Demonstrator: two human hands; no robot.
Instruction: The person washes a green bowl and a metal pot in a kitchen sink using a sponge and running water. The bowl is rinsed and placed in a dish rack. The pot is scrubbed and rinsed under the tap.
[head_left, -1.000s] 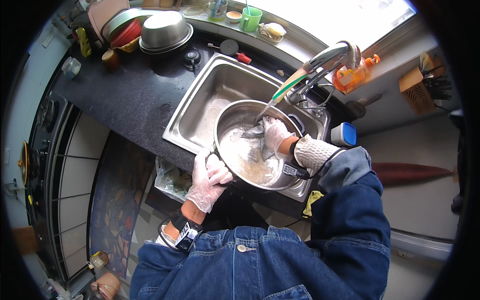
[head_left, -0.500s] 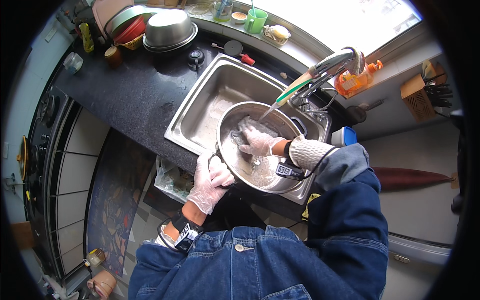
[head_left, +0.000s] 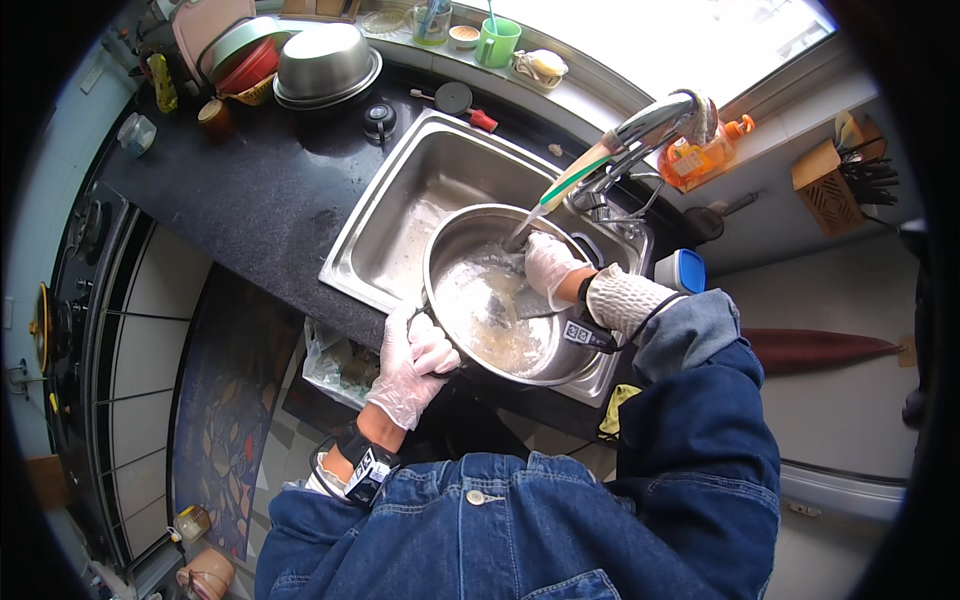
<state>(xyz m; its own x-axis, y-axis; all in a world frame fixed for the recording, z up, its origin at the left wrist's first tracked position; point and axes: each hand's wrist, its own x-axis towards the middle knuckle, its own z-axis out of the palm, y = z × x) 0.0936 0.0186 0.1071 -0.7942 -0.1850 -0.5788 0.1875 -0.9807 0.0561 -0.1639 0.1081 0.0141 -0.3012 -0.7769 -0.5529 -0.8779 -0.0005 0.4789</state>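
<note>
A wide stainless steel pot rests tilted in the right part of the metal sink, with shallow water and small bits on its bottom. My left hand, in a clear plastic glove, is wrapped round the pot's handle on the near left side. Inside the pot, by the far right wall, my right hand is closed, gloved too. A wet grey cloth bunches at its fingers; part of it is hidden by the hand. Water runs from the hose end of the faucet into the pot beside that hand.
The sink is set in a black counter. Upturned metal bowls stand at the back left. A green mug and an orange soap bottle sit on the sill. A blue-lidded container is right of the sink.
My right hand has moved right and a little up across the pot, and its fingers have curled in. More of the pot's bottom shows. My left hand keeps its hold on the handle.
</note>
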